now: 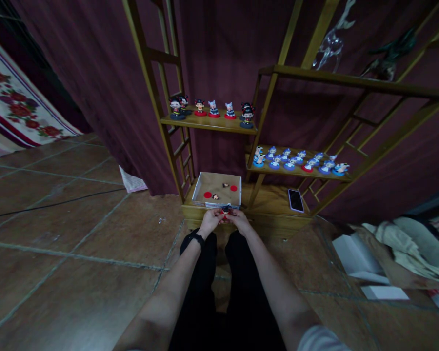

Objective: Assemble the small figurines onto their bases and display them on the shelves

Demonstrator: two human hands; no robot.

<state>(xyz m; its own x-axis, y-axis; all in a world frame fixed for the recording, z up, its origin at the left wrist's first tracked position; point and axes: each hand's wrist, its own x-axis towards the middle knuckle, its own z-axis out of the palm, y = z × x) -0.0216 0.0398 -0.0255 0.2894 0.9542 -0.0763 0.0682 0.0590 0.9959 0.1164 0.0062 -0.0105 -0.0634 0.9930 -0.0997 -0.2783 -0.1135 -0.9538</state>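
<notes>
Both hands meet over the front edge of a shallow cardboard box (219,181). Between them is a small figurine (226,211) with a dark top and a red base. My left hand (212,218) pinches it from the left, and my right hand (237,218) closes on its right side. Inside the box lie two small dark-haired figurine pieces, one near the back (226,185) and one near the front (215,197). Two round red bases, left (208,195) and right (233,188), lie flat beside them.
A wooden display rack stands ahead. Its upper left shelf (208,122) carries several figurines, and its lower right shelf (300,170) holds rows of blue and white ones. A phone (296,200) lies at the bottom right. White boxes (358,256) rest on the floor to the right.
</notes>
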